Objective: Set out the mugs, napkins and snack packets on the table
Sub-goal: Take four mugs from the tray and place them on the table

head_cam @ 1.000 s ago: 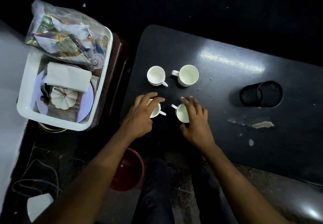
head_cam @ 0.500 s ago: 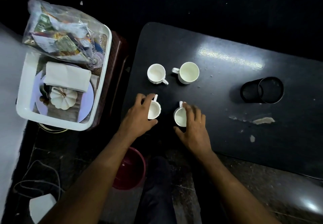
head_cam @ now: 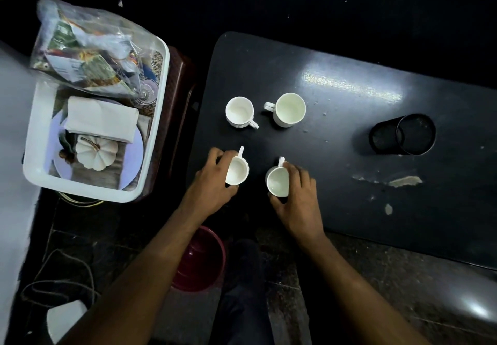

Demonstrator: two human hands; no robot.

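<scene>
At the far left a white plastic tub [head_cam: 158, 118] stands on a dark red stool, beside the table and not on it. Inside it lies a clear bag of snack packets [head_cam: 88, 59] at the far end, and nearer to the person a stack of folded white napkins [head_cam: 100, 118] on a pale plate, with a small white pumpkin [head_cam: 95, 153] just in front of them.

On the black table [head_cam: 336, 57] four white mugs are out. Two stand free at the far side: a ribbed mug [head_cam: 239, 112] and, just beside it, a smooth mug [head_cam: 289, 109]. Nearer to the person, the left hand [head_cam: 212, 186] is wrapped around the left near mug [head_cam: 236, 170], and the right hand [head_cam: 298, 196] grips the right near mug [head_cam: 277, 182] from its right side. Both handles point away from the person. At the right, well apart, a black mesh holder [head_cam: 402, 135] lies on its side.

I judge that the mug step is almost finished: the person is adjusting the last two mugs into a second row. The next move calls for letting go of both mugs and reaching left into the tub for the napkins or the bag, which are not yet on the table.
</scene>
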